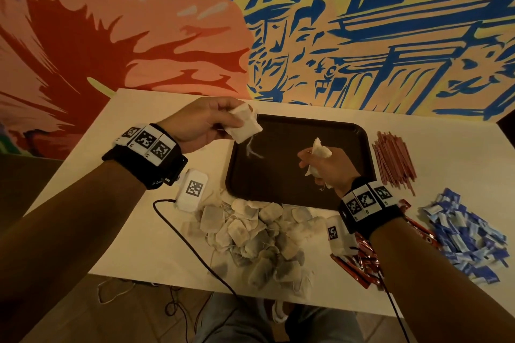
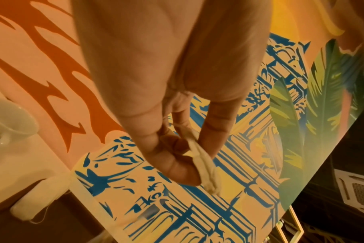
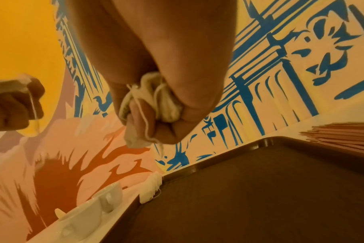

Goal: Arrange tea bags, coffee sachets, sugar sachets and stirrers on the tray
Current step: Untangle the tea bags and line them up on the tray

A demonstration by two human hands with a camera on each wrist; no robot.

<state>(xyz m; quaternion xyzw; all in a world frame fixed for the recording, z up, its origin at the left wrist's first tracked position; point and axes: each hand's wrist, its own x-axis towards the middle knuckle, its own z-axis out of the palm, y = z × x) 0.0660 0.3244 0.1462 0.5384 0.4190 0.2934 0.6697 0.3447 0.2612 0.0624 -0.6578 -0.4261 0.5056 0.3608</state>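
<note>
A dark brown tray (image 1: 348,131) lies bare on the white table. My left hand (image 1: 206,122) hovers over its far left corner and pinches a flat white tea bag (image 1: 245,125) whose string dangles; the left wrist view has that tea bag (image 2: 206,166) between thumb and fingers. Above the tray's right half my right hand (image 1: 326,167) is curled round bunched tea bags (image 1: 320,150), crumpled in the fist (image 3: 156,102). A heap of loose tea bags (image 1: 259,234) lies at the tray's near edge.
Red stirrers (image 1: 393,161) are piled right of the tray. Blue sugar sachets (image 1: 468,237) lie at the near right, red coffee sachets (image 1: 359,262) under my right forearm. White cups (image 3: 106,197) stand left of the tray. A painted wall backs the table.
</note>
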